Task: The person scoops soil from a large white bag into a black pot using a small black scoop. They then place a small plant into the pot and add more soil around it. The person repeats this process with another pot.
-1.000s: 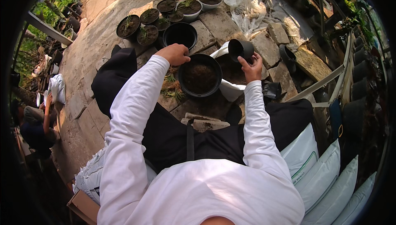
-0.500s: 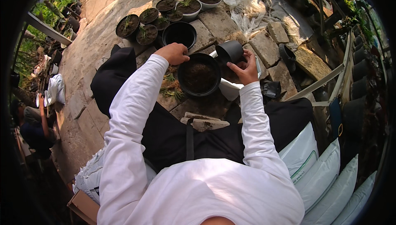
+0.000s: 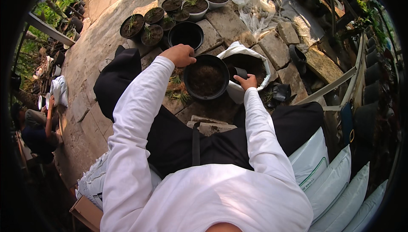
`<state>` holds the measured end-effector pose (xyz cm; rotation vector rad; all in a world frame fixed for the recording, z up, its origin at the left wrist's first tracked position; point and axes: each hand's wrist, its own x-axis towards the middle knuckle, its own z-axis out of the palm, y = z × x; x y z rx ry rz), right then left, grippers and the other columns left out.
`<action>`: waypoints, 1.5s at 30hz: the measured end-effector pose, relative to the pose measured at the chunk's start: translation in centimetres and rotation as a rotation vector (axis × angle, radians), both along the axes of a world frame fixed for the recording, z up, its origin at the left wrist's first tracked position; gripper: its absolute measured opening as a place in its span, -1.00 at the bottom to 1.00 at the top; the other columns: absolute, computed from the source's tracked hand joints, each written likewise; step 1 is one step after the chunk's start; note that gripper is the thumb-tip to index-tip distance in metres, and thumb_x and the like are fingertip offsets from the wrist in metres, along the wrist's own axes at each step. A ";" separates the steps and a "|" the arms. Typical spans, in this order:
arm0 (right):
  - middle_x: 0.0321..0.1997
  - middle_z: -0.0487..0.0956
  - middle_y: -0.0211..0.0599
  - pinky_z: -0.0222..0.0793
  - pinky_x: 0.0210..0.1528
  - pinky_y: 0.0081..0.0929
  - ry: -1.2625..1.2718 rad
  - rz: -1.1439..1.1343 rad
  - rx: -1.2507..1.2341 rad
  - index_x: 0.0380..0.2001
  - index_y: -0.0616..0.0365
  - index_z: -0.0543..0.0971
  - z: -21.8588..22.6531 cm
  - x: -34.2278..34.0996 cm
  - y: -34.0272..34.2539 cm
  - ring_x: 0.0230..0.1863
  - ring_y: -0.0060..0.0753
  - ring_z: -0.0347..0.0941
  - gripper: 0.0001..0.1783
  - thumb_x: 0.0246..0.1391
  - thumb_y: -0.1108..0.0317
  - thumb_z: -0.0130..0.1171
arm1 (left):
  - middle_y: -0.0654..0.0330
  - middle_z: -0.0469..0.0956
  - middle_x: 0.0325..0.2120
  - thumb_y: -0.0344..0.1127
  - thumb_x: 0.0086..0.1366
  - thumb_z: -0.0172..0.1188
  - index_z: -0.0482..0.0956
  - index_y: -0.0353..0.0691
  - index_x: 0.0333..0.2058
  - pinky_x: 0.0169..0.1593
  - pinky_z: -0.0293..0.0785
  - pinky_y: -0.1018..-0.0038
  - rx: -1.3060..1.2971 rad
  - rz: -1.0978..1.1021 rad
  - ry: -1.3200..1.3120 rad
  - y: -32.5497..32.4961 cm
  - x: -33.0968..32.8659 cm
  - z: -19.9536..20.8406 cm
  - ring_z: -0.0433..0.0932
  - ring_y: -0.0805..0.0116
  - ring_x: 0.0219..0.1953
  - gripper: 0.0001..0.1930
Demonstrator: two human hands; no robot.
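My left hand (image 3: 182, 56) is closed at the upper left rim of a round black plant pot (image 3: 207, 97), which has brown soil inside. Just right of that pot stands an open white bag (image 3: 236, 93) holding dark soil (image 3: 254, 65). In the bag's mouth, my right hand (image 3: 248, 81) grips a small black pot (image 3: 240, 73) that lies tilted against the soil. Small uprooted grassy plants (image 3: 180, 94) lie on the ground left of the soil-filled pot. Beyond my left hand is another large black pot (image 3: 185, 24), with a dark inside.
Several potted seedlings (image 3: 152, 34) stand at the far left, near two white pots (image 3: 217, 3). Full white sacks (image 3: 325, 168) lean at my right. Crumpled plastic sheeting (image 3: 259, 2) covers paving at the back. A person (image 3: 37, 130) sits far left.
My right hand has brought the small black pot down and nearer, into the white bag's mouth. The bag's soil now shows more fully. My left hand stays at the pot's rim.
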<state>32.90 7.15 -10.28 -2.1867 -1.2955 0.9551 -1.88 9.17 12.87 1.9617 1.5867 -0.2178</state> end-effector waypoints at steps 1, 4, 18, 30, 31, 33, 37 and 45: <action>-0.03 0.64 0.03 0.58 -0.09 -0.33 0.141 -0.048 -0.074 0.17 0.39 0.43 0.5 0.2 0.4 -0.16 -0.14 0.66 0.11 -0.36 -0.13 0.65 | 0.02 0.70 -0.16 -0.08 0.38 0.20 0.60 -0.17 0.08 0.03 0.55 0.25 -0.008 0.009 -0.001 -0.1 0.1 0.1 0.69 0.11 -0.09 -0.60; -0.14 0.67 -0.02 0.57 -0.37 -0.47 0.430 -0.142 -0.129 0.17 0.49 0.44 1.9 1.4 0.9 -0.40 -0.31 0.65 0.11 -0.30 -0.14 0.63 | 0.02 0.71 -0.17 -0.08 0.38 0.19 0.60 -0.17 0.09 0.03 0.55 0.25 0.004 0.003 0.016 -0.1 0.0 -0.2 0.68 0.11 -0.08 -0.59; -0.11 0.64 -0.10 0.37 -0.56 -0.61 0.568 -0.129 0.149 0.23 0.39 0.24 4.9 2.8 1.1 -0.45 -0.50 0.56 0.07 -0.22 0.15 0.68 | 0.00 0.67 -0.08 -0.07 0.36 0.21 0.61 -0.18 0.07 0.09 0.52 0.23 0.025 0.009 -0.022 -0.1 -0.3 -0.1 0.64 0.06 0.01 -0.59; 0.18 0.49 -0.18 0.50 -0.25 -0.56 0.684 0.513 0.424 0.22 0.13 0.29 19.6 -2.9 -1.3 -0.26 -0.58 0.54 -0.04 -0.26 0.44 0.63 | -0.02 0.65 -0.01 -0.03 0.33 0.24 0.64 -0.13 0.05 0.16 0.50 0.18 -0.018 0.039 -0.023 0.1 -0.2 -0.2 0.59 0.00 0.09 -0.58; 0.20 0.48 -0.18 0.50 -0.24 -0.56 0.635 0.612 0.345 0.23 0.12 0.29 20.2 -2.9 -1.5 -0.26 -0.58 0.55 -0.03 -0.27 0.45 0.63 | -0.02 0.65 -0.01 -0.03 0.33 0.24 0.64 -0.13 0.05 0.16 0.50 0.17 -0.010 0.035 -0.024 0.0 -0.2 -0.1 0.59 -0.01 0.09 -0.58; 0.24 0.46 -0.12 0.52 -0.23 -0.55 0.618 0.588 0.343 0.23 0.10 0.30 19.5 -2.6 -1.6 -0.27 -0.56 0.55 -0.01 -0.29 0.45 0.63 | -0.02 0.65 -0.01 -0.03 0.33 0.23 0.64 -0.14 0.05 0.17 0.49 0.17 -0.015 0.033 -0.022 0.0 -0.2 0.1 0.59 -0.01 0.09 -0.58; 0.24 0.46 -0.02 0.57 -0.20 -0.49 0.607 0.404 0.445 0.22 0.19 0.29 18.0 -1.3 -0.7 -0.26 -0.51 0.56 -0.05 -0.22 0.38 0.64 | -0.03 0.65 0.00 -0.03 0.34 0.23 0.63 -0.15 0.07 0.18 0.49 0.17 -0.045 0.040 -0.017 0.0 0.1 0.5 0.58 -0.01 0.10 -0.57; 0.06 0.55 0.06 0.62 -0.25 -0.43 0.185 -0.099 0.392 0.17 0.37 0.27 2.4 3.3 2.1 -0.23 -0.38 0.63 0.04 -0.28 0.20 0.71 | 0.03 0.71 -0.16 -0.08 0.39 0.19 0.59 -0.16 0.10 0.04 0.54 0.24 -0.009 0.011 0.004 0.0 -0.2 -0.2 0.67 0.11 -0.06 -0.59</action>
